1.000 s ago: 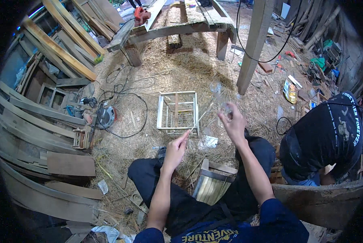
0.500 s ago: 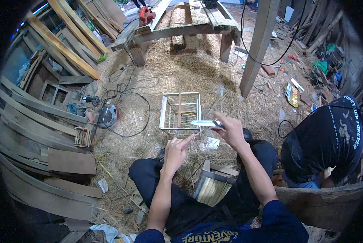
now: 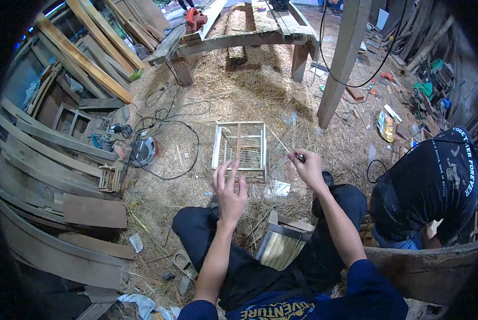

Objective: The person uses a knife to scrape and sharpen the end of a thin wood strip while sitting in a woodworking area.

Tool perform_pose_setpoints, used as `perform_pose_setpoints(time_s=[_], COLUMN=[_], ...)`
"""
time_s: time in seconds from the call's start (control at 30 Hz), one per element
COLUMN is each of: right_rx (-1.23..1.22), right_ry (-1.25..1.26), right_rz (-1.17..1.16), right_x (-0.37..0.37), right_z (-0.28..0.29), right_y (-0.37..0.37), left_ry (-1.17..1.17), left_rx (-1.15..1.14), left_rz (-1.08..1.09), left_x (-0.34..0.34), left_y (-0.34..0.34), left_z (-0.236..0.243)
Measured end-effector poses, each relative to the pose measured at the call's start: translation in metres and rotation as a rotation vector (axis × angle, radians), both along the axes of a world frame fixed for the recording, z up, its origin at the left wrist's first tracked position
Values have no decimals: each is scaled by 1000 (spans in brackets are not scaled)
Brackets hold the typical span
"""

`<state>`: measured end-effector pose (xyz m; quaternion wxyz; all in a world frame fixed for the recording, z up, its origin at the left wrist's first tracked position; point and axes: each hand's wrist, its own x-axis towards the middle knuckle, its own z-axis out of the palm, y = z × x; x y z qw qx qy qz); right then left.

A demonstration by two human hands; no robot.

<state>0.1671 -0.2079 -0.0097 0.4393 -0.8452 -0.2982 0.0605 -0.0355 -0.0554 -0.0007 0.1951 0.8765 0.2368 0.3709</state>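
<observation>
On the straw-strewn ground ahead of me stands a small wooden cage [image 3: 216,146], a box frame with thin bars and a slat across its top. My left hand [image 3: 230,194] is open at the near left side of the cage, fingers spread and raised; whether they touch the frame I cannot tell. To the right of the cage my right hand [image 3: 310,169] is closed around the dark handle of a knife [image 3: 301,158]. A thin pale line runs from these fingers toward the cage's far right corner; blade edge-on or thin stick, I cannot tell.
Between my legs is a wooden box [image 3: 281,248]. A circular saw [image 3: 144,151] and looping cables lie to the left, beside stacked boards [image 3: 52,138]. A wooden workbench [image 3: 233,42] and a post [image 3: 343,69] stand ahead. Another person [image 3: 425,186] bends down at the right.
My left hand has gone from pointing near the knife to spread fingers, a little left. My right hand has shifted slightly right, and the broad pale blade no longer shows flat.
</observation>
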Motion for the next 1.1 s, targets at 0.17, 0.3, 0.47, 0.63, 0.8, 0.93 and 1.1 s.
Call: perform_pose_setpoints(time_s=[0.17,0.3,0.47,0.63,0.8,0.93,1.1], right_rx=[253,308,337,290,256,192,186], right_ry=[456,748,797,731,669,652,610], right_rz=[106,331,398,501,568,586,650], right_x=[-21,-46,-59,-64,-65,-63,-62], right_z=[-14,0,-12,-19,-19,-30,-39], right_y=[16,27,34,36,32,25,20], left_ry=[-6,-216,-318,-372,-407,-419,-440], left_rx=[-832,-1121,-1283,-1280,-1256,-1249,-1280], left_rz=[-222,-338,-296,-241,-199,-223,-276], left_x=[19,36,45,40,34,27,19], left_y=[-6,-15,-17,-4,-1,-2,-5], left_z=[-26,-37,-24,-33,-21,-24,-29])
